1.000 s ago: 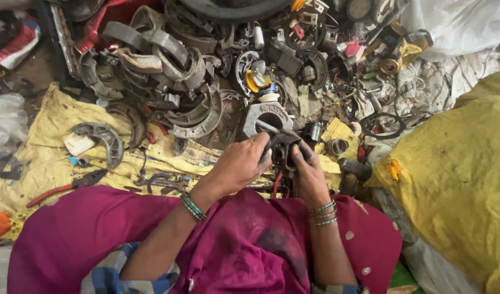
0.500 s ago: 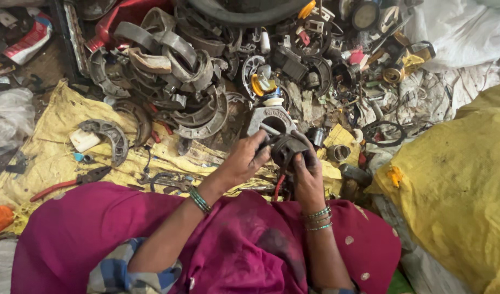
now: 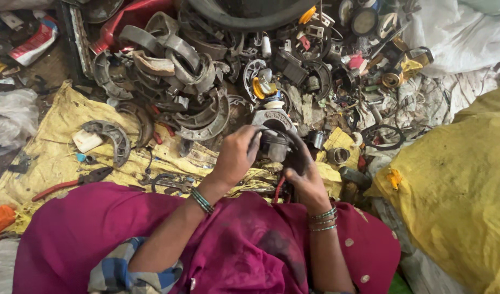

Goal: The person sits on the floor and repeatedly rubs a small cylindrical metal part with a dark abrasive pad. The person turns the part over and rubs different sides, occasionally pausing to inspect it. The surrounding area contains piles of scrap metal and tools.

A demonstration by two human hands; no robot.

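Two hands: both on one dark metal part (image 3: 274, 144), held up over the lap, just clear of the yellow cloth (image 3: 59, 158).
Left hand (image 3: 236, 155): fingers curled over the part's left side and top, closed on it; reads as the steadying grip.
Right hand (image 3: 304, 177): fingers wrapped around the right side from below, closed on the same part; thumb hidden, so I cannot tell where it presses.
Part: round, greasy, cylinder-like body; sits between both palms, near the body, probably so it can be turned and looked over close up. Detail too dark to name further.
Red wire (image 3: 278, 188): hangs below the part toward the lap; whether it joins the part I cannot tell.
Scrap pile (image 3: 179, 71): curved grey metal pieces heaped beyond the hands, within arm's reach, likely the stock being sorted.
Brake shoe (image 3: 109, 139): lies alone on the cloth, left of the hands, apart from the heap.
Pliers (image 3: 70, 182): red-handled, flat on the cloth by the left knee, untouched, close enough to grab.
Yellow sack (image 3: 456, 190): bulky, at the right side, just beside the right arm.
Small cans (image 3: 337, 155): on the ground right of the part, near but not touching the hands.
Lap: magenta garment (image 3: 244, 250) under the work, catching dirt.
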